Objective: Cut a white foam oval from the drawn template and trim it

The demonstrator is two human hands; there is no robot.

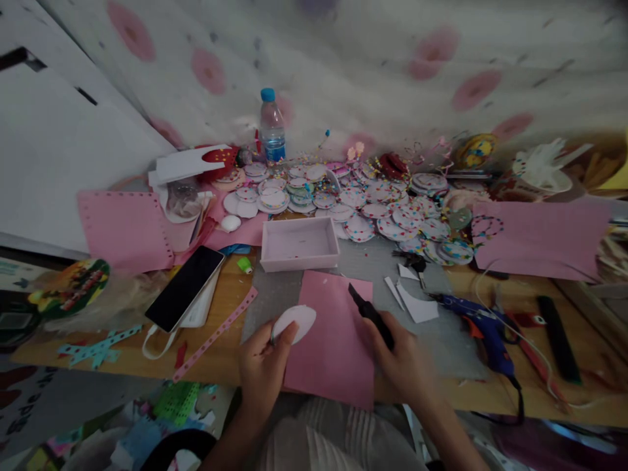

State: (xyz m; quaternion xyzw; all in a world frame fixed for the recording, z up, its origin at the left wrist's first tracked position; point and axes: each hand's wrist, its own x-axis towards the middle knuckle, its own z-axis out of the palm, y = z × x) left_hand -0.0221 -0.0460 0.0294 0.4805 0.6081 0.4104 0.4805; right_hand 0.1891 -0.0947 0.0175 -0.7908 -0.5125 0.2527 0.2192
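Two hands: both work at the near edge of a cluttered wooden table, seen from above.
Left hand: fingers closed around a white oval cutout, pinching its near-left end; the oval's long axis runs from near-left up to far-right.
Right hand: fist closed around a black craft knife; the blade end points far-left, toward the oval.
Pink sheet: lies flat between the hands, long side running near to far; the oval overlaps its left edge, the knife tip sits over its far-right part.
Key relation: oval lies left of the knife, with bare pink sheet between them; the left hand is on the oval, the right hand is well apart from it.
Beyond the sheet: a shallow white tray, then a spread of round dotted discs.
Left: a dark phone.
Right: a blue glue gun.
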